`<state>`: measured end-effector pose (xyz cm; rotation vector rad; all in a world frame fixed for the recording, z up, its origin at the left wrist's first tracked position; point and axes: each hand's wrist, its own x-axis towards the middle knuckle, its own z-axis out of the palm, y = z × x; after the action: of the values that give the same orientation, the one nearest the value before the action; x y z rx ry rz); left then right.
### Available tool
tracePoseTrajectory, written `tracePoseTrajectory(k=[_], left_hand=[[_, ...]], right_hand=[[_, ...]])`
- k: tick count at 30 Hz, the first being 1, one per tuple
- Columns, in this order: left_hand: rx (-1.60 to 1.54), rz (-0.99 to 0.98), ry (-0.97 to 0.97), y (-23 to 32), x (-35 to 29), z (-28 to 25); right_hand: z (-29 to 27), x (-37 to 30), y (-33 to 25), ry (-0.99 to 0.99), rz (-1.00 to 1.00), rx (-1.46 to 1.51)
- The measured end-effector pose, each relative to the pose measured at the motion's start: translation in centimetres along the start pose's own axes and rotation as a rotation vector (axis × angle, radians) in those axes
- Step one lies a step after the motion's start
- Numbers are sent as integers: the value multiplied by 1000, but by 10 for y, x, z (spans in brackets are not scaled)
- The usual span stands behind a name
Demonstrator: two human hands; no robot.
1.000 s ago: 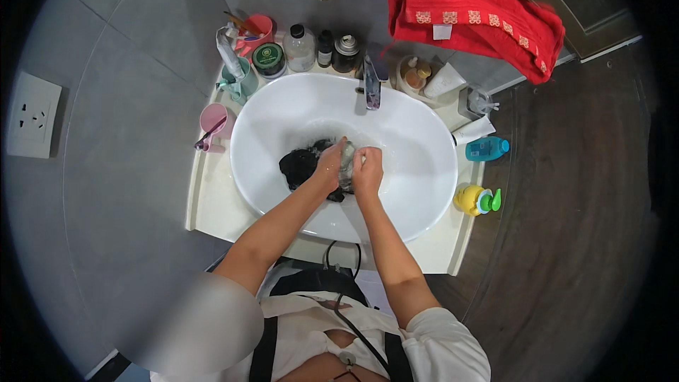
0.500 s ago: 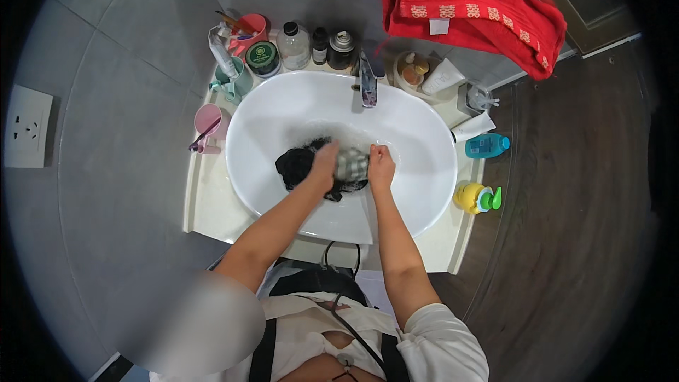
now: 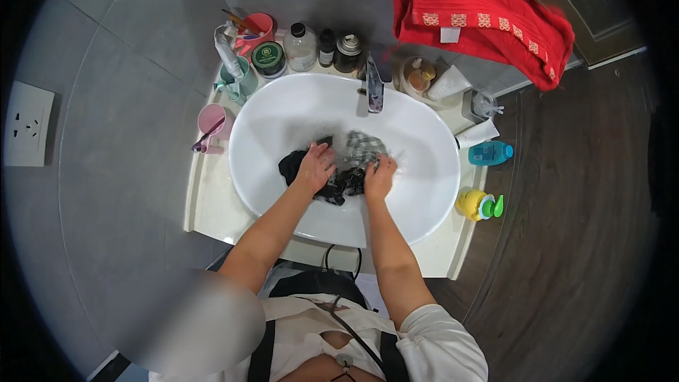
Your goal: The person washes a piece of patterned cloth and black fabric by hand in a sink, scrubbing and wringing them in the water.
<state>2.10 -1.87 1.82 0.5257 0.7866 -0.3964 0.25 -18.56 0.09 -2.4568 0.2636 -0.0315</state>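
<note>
In the white basin, a wet grey-and-white checked cloth lies crumpled beside and partly over a dark bunched cloth. My left hand is over the dark cloth, its fingers spread apart and holding nothing. On the near right edge of the checked cloth, my right hand has its fingers curled round the fabric. Some sudsy water shows around the cloths. What lies under my palms is hidden.
The tap reaches over the basin's far rim. Along the counter stand a pink cup, a green jar, a clear bottle, a blue bottle and a yellow pump bottle. A red towel hangs behind.
My left hand has drawn back from the checked cloth toward me and its fingers have spread. The checked cloth now lies flatter and farther back; my right hand has dropped slightly nearer to me.
</note>
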Motion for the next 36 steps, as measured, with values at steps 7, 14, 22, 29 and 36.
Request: tracePoseTrajectory(k=[7,14,22,29,36], left_hand=[[-69,-10,14,-4,14,-15],[-4,-116,-181,8,-13,11],[208,-45,-5,4,-23,32],[133,-33,-68,2,-16,29],[395,-49,223,-44,-24,36]], right_hand=[[-2,-8,-27,-179,35,-51],[-52,-36,-128,-8,-508,301],[-27,-30,-98,104,-380,275],[-31,-26,-128,210,-327,311],[-30,4,-63,22,96,218]])
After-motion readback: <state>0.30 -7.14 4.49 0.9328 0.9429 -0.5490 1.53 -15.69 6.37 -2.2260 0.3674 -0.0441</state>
